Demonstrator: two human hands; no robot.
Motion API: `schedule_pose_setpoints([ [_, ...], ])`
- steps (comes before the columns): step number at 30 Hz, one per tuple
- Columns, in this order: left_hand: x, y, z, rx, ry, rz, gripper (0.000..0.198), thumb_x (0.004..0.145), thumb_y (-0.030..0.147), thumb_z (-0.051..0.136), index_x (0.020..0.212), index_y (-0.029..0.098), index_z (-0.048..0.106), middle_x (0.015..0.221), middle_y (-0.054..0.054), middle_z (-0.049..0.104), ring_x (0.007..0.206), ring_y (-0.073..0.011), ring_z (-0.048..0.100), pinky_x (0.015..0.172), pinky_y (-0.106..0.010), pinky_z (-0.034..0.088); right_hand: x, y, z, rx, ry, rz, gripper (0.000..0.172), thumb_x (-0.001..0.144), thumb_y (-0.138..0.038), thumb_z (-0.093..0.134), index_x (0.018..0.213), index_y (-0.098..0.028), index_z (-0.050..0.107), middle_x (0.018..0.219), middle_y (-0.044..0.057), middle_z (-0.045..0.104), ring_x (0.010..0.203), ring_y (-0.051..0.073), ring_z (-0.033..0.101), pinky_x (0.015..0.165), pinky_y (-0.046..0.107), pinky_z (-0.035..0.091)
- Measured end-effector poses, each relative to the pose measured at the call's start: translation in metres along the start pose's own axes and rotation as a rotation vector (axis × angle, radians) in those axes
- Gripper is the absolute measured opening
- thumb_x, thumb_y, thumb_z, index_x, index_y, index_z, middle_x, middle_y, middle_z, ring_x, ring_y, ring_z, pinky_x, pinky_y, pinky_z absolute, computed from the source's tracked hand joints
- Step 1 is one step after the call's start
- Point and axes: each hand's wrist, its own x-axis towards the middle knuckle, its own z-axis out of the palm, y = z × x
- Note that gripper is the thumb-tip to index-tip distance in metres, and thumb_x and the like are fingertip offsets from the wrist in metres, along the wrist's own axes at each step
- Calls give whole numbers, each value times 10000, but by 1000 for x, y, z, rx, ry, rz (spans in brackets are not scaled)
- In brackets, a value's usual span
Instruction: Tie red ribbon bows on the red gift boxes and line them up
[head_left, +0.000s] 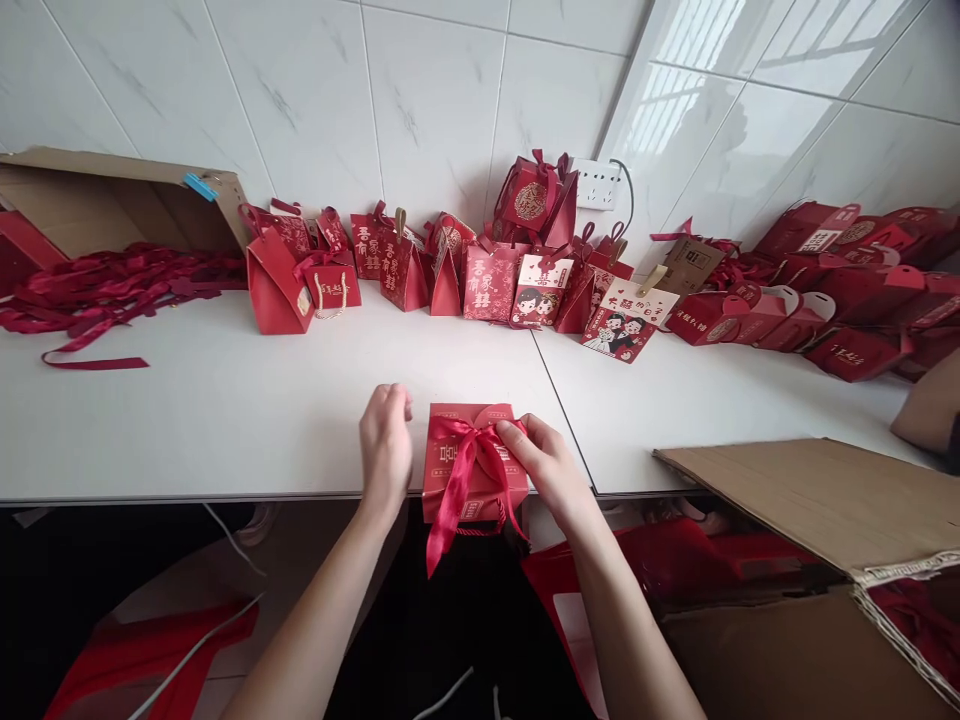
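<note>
A red gift box (480, 490) with gold lettering sits at the table's front edge, its front part reaching over the edge. Across its top a shiny red ribbon (463, 470) is tied in a bow, one tail hanging down past the edge. My right hand (546, 460) is closed at the box's right side, thumb and fingers pinching the ribbon's right loop. My left hand (387, 440) is held just left of the box, apart from it, with its fingers curled in; their inside is hidden. A twisted red cord handle (484, 530) shows below the box's front.
Several red gift boxes (491, 283) line the wall, near a white power strip (596, 184). Loose red ribbons (150, 275) spill from a cardboard box (112, 195) at left. More red boxes (855, 350) are piled at right, beside another person's arm (928, 410). An open carton (810, 490) stands at front right.
</note>
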Motion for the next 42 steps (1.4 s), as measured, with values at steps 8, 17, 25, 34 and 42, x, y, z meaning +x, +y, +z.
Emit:
schedule_pose_setpoints([
  [8,-17,26,-22,182,-352,-97,281,820,433,526,667,204,469,598,44,405,553,-115,391,539,-223,344,0,1,2,44,35,-36,447,747,-559,591,610,-204,357,552,-70,346,508,78,289,472,216,233],
  [17,-18,12,-19,70,-275,-107,277,837,409,524,667,205,447,575,58,337,515,-101,328,497,-215,301,-4,3,8,75,101,-156,426,826,-536,500,598,-205,357,564,-59,332,524,89,286,488,226,263],
  [25,-17,26,-25,167,-395,-10,145,831,364,543,831,219,539,716,26,509,635,-121,491,577,-216,402,-3,7,7,70,114,-176,408,845,-497,509,608,-200,362,570,-57,336,541,88,287,503,229,258],
  [34,10,46,-40,460,-695,290,185,849,358,513,752,209,561,860,-15,529,749,-146,518,717,-253,434,-1,7,5,49,100,-160,405,827,-506,519,609,-198,371,565,-59,350,535,84,293,497,222,256],
  [42,15,48,-32,582,-664,54,295,829,437,504,660,197,483,593,44,455,562,-119,436,542,-236,346,-2,3,6,33,96,-150,405,812,-515,515,605,-200,366,546,-65,341,518,80,286,479,214,252],
])
